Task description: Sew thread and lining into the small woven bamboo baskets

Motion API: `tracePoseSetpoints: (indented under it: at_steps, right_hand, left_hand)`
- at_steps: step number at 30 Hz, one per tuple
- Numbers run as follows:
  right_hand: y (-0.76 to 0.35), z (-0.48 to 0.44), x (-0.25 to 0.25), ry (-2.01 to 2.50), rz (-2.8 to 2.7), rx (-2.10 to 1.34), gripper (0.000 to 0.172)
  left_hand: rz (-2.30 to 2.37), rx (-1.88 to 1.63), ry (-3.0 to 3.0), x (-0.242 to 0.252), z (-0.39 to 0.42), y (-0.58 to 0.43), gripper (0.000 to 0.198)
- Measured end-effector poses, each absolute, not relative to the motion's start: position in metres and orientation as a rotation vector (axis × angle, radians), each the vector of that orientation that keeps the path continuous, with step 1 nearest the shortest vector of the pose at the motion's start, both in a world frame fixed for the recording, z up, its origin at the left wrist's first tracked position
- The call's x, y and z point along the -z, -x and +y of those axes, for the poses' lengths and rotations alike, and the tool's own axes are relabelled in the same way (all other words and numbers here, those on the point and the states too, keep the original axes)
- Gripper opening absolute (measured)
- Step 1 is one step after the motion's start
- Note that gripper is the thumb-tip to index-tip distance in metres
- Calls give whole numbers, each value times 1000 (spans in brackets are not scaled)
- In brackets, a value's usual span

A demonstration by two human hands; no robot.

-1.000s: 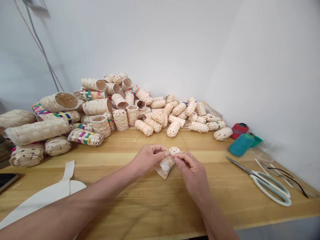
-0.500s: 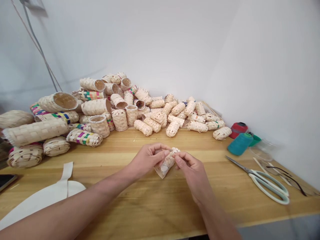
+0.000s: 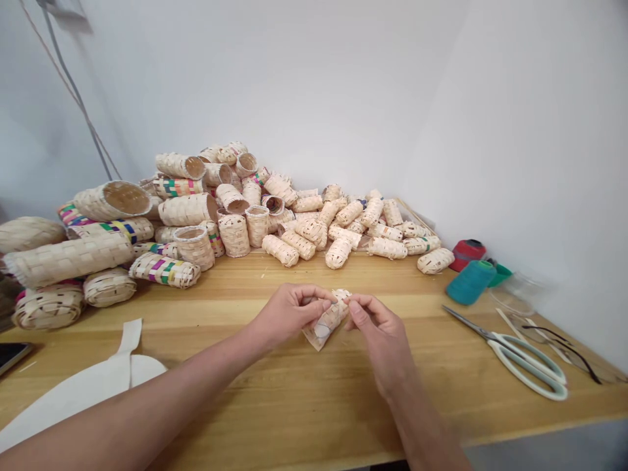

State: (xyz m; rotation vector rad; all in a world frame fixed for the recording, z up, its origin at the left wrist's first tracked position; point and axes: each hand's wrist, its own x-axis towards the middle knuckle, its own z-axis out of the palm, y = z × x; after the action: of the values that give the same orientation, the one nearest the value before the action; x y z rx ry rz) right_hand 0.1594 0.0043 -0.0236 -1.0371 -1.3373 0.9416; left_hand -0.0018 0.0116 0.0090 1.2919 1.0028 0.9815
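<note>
Both hands meet over the middle of the wooden table (image 3: 275, 399) on one small woven basket (image 3: 328, 322), a pale tube lying tilted with its open end toward me. My left hand (image 3: 289, 315) is closed round its upper end, thumb and fingers pinching the rim. My right hand (image 3: 377, 333) pinches the same end from the right side with curled fingers. The basket's far tip shows between the two sets of fingertips.
A big heap of woven baskets (image 3: 235, 216), some with coloured bands, fills the back of the table. Scissors (image 3: 520, 356), a teal thread spool (image 3: 470, 282), a red spool (image 3: 468, 253) and glasses (image 3: 564, 347) lie at the right. A white paper shape (image 3: 83, 386) and a phone (image 3: 12, 356) lie left.
The hands have turned the small basket slightly and my right fingers have shifted along its end. The view has barely moved.
</note>
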Motion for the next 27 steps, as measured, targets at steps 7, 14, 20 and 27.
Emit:
tracePoseSetpoints:
  at_steps: [7, 14, 20, 27]
  right_hand:
    - [-154, -3, 22, 1010, -1441, -914, 24]
    - [-156, -2, 23, 1041, -1456, -795, 19]
    - [-157, -1, 22, 1011, -1422, -811, 19]
    - [-159, 1, 25, 1023, -1467, -741, 16]
  left_hand:
    - [994, -958, -1312, -11, 10, 2, 22]
    - [1064, -915, -1372, -15, 14, 7, 27]
    - [1150, -857, -1590, -14, 13, 8, 29]
    - [1081, -903, -1533, -6, 16, 5, 24]
